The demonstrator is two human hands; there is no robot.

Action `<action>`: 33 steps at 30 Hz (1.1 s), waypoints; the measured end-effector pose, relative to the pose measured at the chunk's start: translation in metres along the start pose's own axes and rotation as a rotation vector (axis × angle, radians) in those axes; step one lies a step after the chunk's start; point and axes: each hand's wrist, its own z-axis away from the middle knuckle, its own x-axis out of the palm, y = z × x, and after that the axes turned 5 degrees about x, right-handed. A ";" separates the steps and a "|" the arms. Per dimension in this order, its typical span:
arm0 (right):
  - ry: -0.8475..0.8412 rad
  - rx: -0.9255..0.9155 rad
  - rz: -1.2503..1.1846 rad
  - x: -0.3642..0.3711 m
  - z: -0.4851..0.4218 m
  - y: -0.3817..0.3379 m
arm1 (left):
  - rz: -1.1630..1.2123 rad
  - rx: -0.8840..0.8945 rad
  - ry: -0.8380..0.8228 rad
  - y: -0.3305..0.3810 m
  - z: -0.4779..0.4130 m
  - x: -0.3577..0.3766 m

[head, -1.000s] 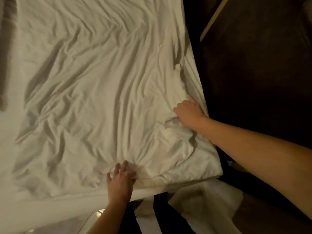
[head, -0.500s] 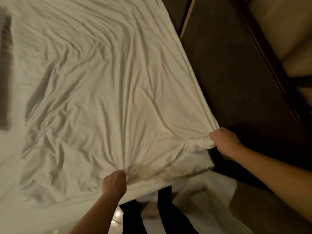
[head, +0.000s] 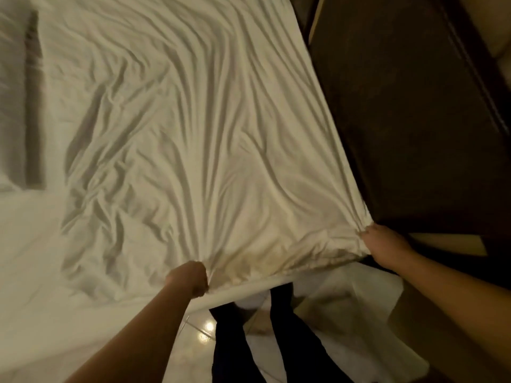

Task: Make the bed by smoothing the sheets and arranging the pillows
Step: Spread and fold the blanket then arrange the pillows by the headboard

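A wrinkled white sheet (head: 193, 139) covers the bed and fills most of the head view. My left hand (head: 189, 277) is a fist bunching the sheet's near edge at the middle bottom. My right hand (head: 383, 244) grips the sheet's near right corner, where the cloth gathers into tight folds. Creases fan out from both hands across the sheet. A white pillow (head: 12, 100) lies blurred at the far left edge.
Dark wooden furniture (head: 414, 120) stands right beside the bed. A smoother white bed surface (head: 36, 272) shows at the lower left. My dark-trousered legs (head: 243, 341) stand on a glossy tiled floor, with loose white cloth (head: 359, 327) lying on the floor at the right.
My right hand slid from the sheet's side edge down to its near right corner and took hold. My left hand closed from flat fingers into a fist on the near edge. The sheet is drawn tauter.
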 end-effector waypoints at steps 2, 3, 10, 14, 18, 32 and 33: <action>-0.057 -0.017 0.085 0.005 -0.003 -0.013 | 0.142 0.051 -0.026 -0.004 0.004 0.016; -0.066 0.000 0.089 0.004 -0.003 -0.023 | 0.230 0.050 0.019 -0.006 0.007 0.022; 0.167 -0.068 -0.290 -0.031 -0.007 -0.105 | 0.413 -0.096 0.443 -0.047 0.024 0.023; 0.140 -0.122 -0.471 -0.036 -0.020 -0.150 | 0.322 -0.242 0.469 -0.092 0.031 0.024; 0.151 -0.107 -0.547 -0.043 -0.031 -0.190 | 0.210 -0.333 0.511 -0.148 0.028 0.035; 0.161 0.077 -0.648 -0.023 -0.044 -0.278 | -0.010 -0.294 0.547 -0.293 0.016 0.103; 0.163 0.095 -0.646 -0.022 -0.044 -0.282 | 0.029 -0.284 0.548 -0.300 0.015 0.104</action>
